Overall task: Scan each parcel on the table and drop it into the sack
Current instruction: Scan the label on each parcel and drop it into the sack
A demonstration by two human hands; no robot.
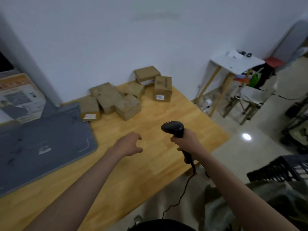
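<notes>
Your right hand (186, 140) grips the black scanner (174, 129), center-right of frame, above the wooden table (150, 164). Left hand (130, 144) hovers w/ fingers loosely spread, holding nothing. Cardboard parcels (116, 100) sit clustered at upper center by the wall. Olive sack (266, 197) is lower right.

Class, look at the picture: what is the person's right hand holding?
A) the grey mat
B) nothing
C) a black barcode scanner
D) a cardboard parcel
C: the right hand grips the handle of the black barcode scanner, while the parcels lie untouched at the table's far edge.
</notes>
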